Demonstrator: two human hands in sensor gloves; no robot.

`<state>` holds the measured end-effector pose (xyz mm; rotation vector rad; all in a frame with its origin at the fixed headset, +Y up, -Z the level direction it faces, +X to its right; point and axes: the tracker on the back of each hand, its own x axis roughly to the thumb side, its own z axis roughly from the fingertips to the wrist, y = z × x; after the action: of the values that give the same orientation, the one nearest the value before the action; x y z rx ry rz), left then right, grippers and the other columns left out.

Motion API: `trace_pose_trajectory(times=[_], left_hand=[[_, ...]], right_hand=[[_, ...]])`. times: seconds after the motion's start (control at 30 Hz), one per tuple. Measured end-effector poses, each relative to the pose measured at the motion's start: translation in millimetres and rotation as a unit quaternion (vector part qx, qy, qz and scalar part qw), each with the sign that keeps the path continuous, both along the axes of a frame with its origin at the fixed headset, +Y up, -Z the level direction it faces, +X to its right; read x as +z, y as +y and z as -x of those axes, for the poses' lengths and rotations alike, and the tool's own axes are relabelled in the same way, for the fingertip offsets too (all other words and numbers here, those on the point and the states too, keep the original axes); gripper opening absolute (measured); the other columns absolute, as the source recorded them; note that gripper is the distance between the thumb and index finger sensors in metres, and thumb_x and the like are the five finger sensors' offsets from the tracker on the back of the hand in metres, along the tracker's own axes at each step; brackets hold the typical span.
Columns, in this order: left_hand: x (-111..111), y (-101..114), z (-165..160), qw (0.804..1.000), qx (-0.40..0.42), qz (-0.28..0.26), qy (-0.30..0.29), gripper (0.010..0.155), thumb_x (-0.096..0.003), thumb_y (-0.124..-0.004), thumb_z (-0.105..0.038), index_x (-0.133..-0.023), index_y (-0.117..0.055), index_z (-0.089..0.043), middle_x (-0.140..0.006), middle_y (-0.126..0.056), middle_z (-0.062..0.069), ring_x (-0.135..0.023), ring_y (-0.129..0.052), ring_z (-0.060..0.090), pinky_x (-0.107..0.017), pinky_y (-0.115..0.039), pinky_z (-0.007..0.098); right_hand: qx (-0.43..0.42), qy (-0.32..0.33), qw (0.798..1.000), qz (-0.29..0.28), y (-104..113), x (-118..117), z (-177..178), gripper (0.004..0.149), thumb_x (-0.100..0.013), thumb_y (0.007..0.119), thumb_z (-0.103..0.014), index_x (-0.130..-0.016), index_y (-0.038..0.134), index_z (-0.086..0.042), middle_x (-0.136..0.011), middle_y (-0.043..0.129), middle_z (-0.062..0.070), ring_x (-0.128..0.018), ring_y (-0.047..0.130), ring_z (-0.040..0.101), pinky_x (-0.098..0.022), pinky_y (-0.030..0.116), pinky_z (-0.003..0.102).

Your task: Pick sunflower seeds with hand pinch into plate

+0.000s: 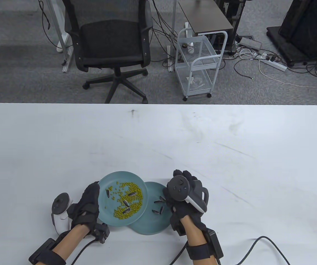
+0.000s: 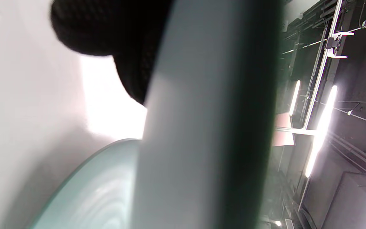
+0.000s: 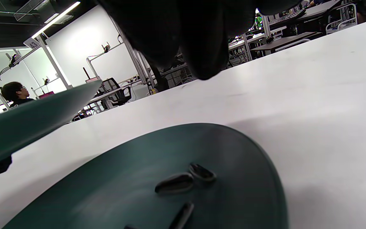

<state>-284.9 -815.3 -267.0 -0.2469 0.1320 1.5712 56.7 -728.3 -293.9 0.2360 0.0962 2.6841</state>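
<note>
Your left hand (image 1: 88, 205) grips the tilted upper plate (image 1: 105, 190) of green peas (image 1: 132, 189) and sunflower seeds (image 1: 127, 204), low centre. Lower plate (image 1: 150, 226) holds four seeds (image 1: 159, 204) beneath your right hand (image 1: 184, 193), whose grip I cannot tell.

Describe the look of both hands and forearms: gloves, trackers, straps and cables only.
Both hands wear black knit gloves. The left hand carries a white and grey controller-like tracker with a round dark top; the right hand carries a similar one, dark round face with buttons, white handle. The forearms are bare, no sleeves. Each wrist has a black strap and a black box, with black cables trailing off.
</note>
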Motion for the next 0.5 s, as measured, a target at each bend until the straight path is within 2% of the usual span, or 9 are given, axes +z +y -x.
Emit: trace_pose_trajectory(times=[0.13, 0.23, 0.37, 0.5], left_hand=[[0, -1, -2, 1.0, -0.003, 0.001, -0.004, 0.049, -0.063, -0.052, -0.051, -0.103, -0.049, -0.024, -0.079, -0.086, 0.008, -0.041, -0.101, 0.021, -0.033, -0.084, 0.035], [1, 0, -3, 1.0, -0.001, 0.0, -0.006, 0.049, -0.063, -0.052, -0.051, -0.103, -0.049, -0.024, -0.079, -0.087, 0.008, -0.041, -0.101, 0.021, -0.032, -0.084, 0.035], [2, -1, -5, 1.0, -0.001, -0.003, -0.006, 0.049, -0.0631, -0.052, -0.051, -0.103, -0.049, -0.023, -0.079, -0.086, 0.008, -0.041, -0.101, 0.022, -0.032, -0.084, 0.035], [2, -2, -7, 1.0, 0.003, -0.001, -0.013, 0.049, -0.0631, -0.052, -0.051, -0.103, -0.049, -0.023, -0.079, -0.086, 0.008, -0.041, -0.101, 0.022, -0.032, -0.084, 0.036]], right_hand=[[-0.042, 0.021, 0.999, -0.011, 15, 2, 15, 0.04, -0.055, 0.087, -0.021, -0.08, 0.088, 0.01, -0.108, 0.052, 0.036, -0.096, 0.042, 0.068, -0.064, 0.033, 0.079], [-0.036, 0.043, 0.998, -0.027, 33, 1, 38, 0.039, -0.055, 0.086, -0.019, -0.081, 0.088, 0.01, -0.109, 0.051, 0.036, -0.097, 0.04, 0.068, -0.064, 0.032, 0.079], [-0.021, 0.095, 0.995, -0.015, 48, -2, 81, 0.039, -0.056, 0.085, -0.019, -0.081, 0.087, 0.01, -0.11, 0.049, 0.036, -0.097, 0.037, 0.069, -0.064, 0.03, 0.08], [-0.009, 0.13, 0.992, 0.005, 52, -7, 124, 0.038, -0.056, 0.085, -0.019, -0.081, 0.088, 0.009, -0.11, 0.048, 0.036, -0.097, 0.036, 0.069, -0.064, 0.03, 0.08]])
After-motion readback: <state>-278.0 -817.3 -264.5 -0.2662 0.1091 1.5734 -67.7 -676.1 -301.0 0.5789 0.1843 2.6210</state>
